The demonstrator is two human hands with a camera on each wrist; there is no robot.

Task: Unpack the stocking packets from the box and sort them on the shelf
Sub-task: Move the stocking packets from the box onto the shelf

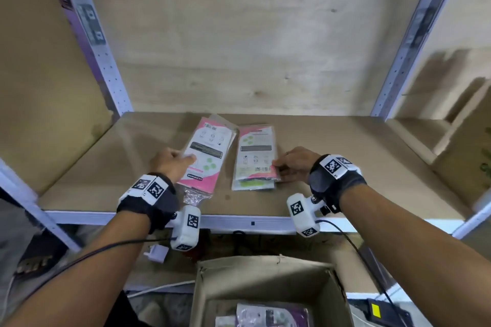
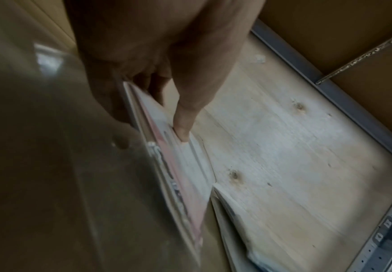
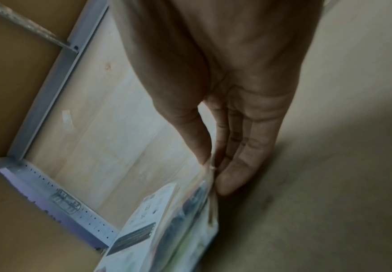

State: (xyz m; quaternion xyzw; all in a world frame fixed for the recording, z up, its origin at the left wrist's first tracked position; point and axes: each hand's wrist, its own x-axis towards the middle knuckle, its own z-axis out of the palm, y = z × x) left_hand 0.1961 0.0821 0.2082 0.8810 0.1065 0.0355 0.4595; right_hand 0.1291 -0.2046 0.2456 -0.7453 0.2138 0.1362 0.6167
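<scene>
Two stacks side by side on the shelf [image 1: 345, 156]: left hand [image 1: 170, 164] gripping the pink packets [image 1: 204, 156], right hand [image 1: 295, 164] pinching the green packets' [image 1: 255, 159] edge. Sorting step, squaring piles. Next, likely letting go and reaching down into the box [image 1: 271, 287] for more.

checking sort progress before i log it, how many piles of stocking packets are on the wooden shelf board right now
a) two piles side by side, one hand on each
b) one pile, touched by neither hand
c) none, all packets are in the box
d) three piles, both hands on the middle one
a: the head view shows a pink-and-white packet pile held by the left hand and a pile with green-printed packets beside it, pinched by the right hand, both on the wooden shelf board.
</scene>
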